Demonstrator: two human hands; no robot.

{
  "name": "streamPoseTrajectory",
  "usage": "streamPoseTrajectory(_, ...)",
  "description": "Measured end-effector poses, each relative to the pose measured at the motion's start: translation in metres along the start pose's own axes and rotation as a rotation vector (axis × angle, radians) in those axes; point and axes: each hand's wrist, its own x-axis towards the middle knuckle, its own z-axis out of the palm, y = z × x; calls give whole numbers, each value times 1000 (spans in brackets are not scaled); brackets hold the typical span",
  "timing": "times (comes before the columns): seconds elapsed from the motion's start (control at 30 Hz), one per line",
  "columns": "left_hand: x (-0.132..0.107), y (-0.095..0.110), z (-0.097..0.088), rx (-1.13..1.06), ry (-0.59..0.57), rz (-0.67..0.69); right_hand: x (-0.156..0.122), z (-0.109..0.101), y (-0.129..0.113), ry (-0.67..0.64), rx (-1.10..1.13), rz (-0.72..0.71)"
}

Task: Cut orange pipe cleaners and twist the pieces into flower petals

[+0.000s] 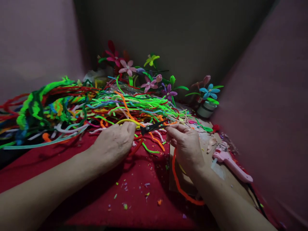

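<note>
My left hand (pixel 117 141) is closed around a pair of scissors (pixel 150 128) with dark blades pointing right; red loops, apparently its handles, show below the fingers. A yellow fuzzy strip (pixel 128 121) arches just above this hand; whether it is held cannot be told. The blade tips reach the fingers of my right hand (pixel 186 144), which are pinched together. From that hand an orange pipe cleaner (pixel 178 179) hangs in a curve down to the wrist. The pinched end lies by the blades, mostly covered by fingers. A short yellow piece (pixel 182 169) shows under the right palm.
A heap of colored pipe cleaners (pixel 144 104) spreads behind both hands. Fuzzy flowers (pixel 127 67) stand at the back, with a jar (pixel 206 109) at right. A pink glue gun (pixel 232 163) lies on a cardboard sheet (pixel 240 189). Scraps dot the red cloth (pixel 139 205).
</note>
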Motion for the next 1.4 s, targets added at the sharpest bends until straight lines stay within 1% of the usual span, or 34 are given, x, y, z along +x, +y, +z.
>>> streamPoseTrajectory(0.2,-1,1,2,41,17,5,-1,1,1,-33,1,-33)
streamPoseTrajectory(0.53,0,3,-7,57,3,4,2,-2,5,-46,31,-37)
streamPoseTrajectory(0.7,-2,0,-1,-34,13,-5,2,-2,4,-57,58,-39)
streamPoseTrajectory(0.77,-2,-3,4,-153,43,-40,2,-2,3,-57,66,-26)
streamPoseTrajectory(0.8,-2,-4,5,-251,50,-82,2,-2,3,-59,77,-15)
streamPoseTrajectory(0.83,-1,-5,5,-394,46,-135,2,-2,2,-69,94,6)
streamPoseTrajectory(0.9,2,-4,2,-807,-5,-264,1,0,3,-131,154,78)
streamPoseTrajectory(0.97,5,0,-5,-1333,-85,-379,-1,3,5,-248,227,194)
streamPoseTrajectory(1.0,6,3,-8,-1532,-80,-422,-3,5,6,-318,257,257)
streamPoseTrajectory(1.07,8,8,-14,-1798,-40,-433,-7,8,9,-448,298,356)
streamPoseTrajectory(1.1,8,10,-15,-1879,-25,-432,-9,10,11,-496,305,391)
streamPoseTrajectory(1.17,8,11,-16,-1943,3,-446,-11,11,14,-558,307,434)
streamPoseTrajectory(1.3,8,6,-18,-1818,89,-546,-11,10,16,-579,276,493)
streamPoseTrajectory(1.4,9,1,-24,-1745,131,-583,-9,9,16,-565,249,499)
